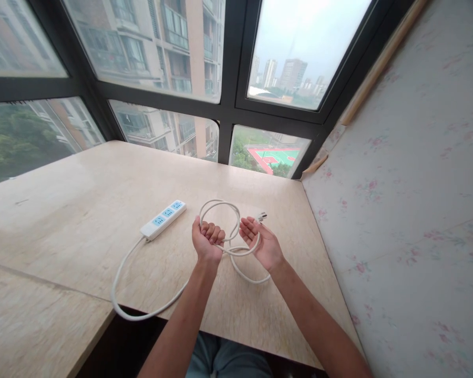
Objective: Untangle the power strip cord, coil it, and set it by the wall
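A white power cord [219, 201] hangs in loops between my two hands. My left hand [208, 239] is closed in a fist around the gathered loops. My right hand [262, 244] is turned palm up, its fingers stretched toward the left hand, with the cord caught under the thumb. Just beyond that thumb the plug [262, 216] sticks out, its metal prongs pointing right. Left of my hands, a white power strip [164, 219] with blue socket faces lies on the countertop. Its cord droops over the front edge and passes behind my left forearm.
The pale stone-patterned countertop [82, 210] has a seam and a cut-out front edge at left. Dark-framed windows [228, 115] rise along its back. A flowered wall [402, 210] closes off the right side. My legs [228, 357] are below the front edge.
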A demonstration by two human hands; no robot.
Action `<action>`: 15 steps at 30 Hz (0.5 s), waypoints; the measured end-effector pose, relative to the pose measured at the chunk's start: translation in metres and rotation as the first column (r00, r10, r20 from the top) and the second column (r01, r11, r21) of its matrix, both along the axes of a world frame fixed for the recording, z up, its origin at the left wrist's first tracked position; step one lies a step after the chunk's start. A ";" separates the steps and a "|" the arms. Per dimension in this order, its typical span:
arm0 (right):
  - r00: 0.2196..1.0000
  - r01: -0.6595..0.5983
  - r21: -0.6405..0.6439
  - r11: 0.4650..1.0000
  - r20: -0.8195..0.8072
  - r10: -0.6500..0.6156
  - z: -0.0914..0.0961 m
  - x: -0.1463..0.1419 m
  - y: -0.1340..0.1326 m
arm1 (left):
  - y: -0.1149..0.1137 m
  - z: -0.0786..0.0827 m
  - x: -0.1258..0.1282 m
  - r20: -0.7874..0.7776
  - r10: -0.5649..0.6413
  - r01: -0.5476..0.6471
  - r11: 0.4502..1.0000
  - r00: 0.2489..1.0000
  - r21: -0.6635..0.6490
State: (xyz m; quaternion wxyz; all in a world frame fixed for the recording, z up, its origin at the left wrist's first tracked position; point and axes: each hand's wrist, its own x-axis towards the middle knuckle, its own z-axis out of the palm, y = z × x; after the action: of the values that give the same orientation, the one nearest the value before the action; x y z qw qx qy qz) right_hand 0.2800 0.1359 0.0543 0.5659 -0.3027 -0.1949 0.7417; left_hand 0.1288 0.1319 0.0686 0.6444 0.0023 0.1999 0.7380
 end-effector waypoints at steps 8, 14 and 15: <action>0.945 -0.056 0.287 0.956 0.324 -0.041 0.023 0.008 0.002 | -0.026 -0.010 -0.005 -0.029 -0.106 0.107 0.994 0.994 0.011; 0.798 -0.395 0.187 0.899 0.555 0.235 0.048 0.013 0.016 | -0.043 -0.009 -0.011 0.021 -0.365 0.362 0.928 0.931 0.086; 0.745 -0.435 0.174 0.883 0.620 0.245 0.050 0.010 0.017 | -0.045 -0.009 -0.011 0.014 -0.394 0.391 0.916 0.919 0.092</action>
State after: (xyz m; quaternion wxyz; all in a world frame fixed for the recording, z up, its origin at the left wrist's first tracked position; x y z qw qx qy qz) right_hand 0.2902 0.1533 0.1043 0.3719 -0.3812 -0.5236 0.6650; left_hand 0.1181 0.0872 0.0593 0.7818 0.0584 0.1524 0.6018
